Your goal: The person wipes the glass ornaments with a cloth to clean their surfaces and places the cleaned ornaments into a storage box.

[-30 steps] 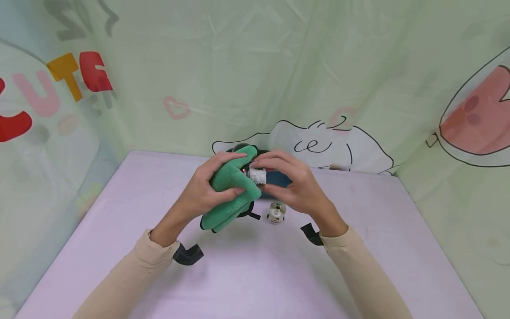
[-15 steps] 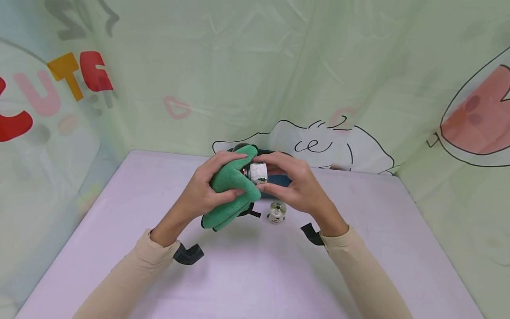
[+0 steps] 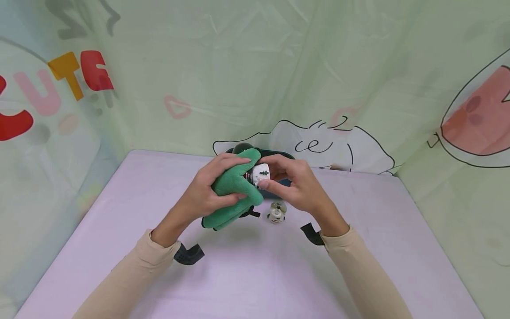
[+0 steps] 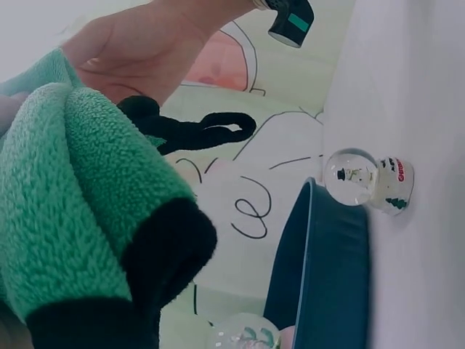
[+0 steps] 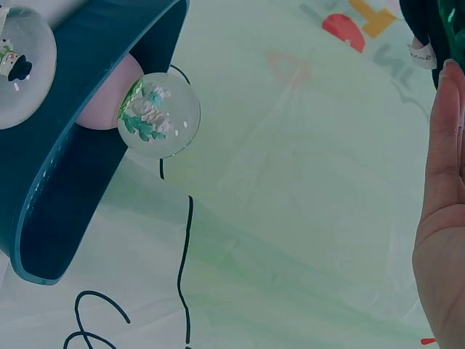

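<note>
My left hand [image 3: 205, 188] holds a folded green towel [image 3: 235, 184] with black edging, its thumb and fingers spread round the cloth. Wrapped in the towel is a snow globe with a white base [image 3: 261, 173] bearing a small tree; its glass part is hidden by the cloth. My right hand [image 3: 296, 181] pinches that base between thumb and fingers. The right wrist view catches only part of the right hand [image 5: 443, 196] at its edge. A second snow globe [image 4: 356, 178], with a snowman inside, stands upright on the table just below the hands.
A dark blue basin [image 4: 338, 269] stands behind the hands at the table's back. Inside it is a snow globe with a pink base [image 5: 163, 116]. The lilac table [image 3: 255, 274] meets a patterned curtain [image 3: 239, 88] at the back and sides.
The snow globe's white base has turned, so its tree now faces up more. My right thumb has shifted onto the base. Towel and left hand have moved slightly right.
</note>
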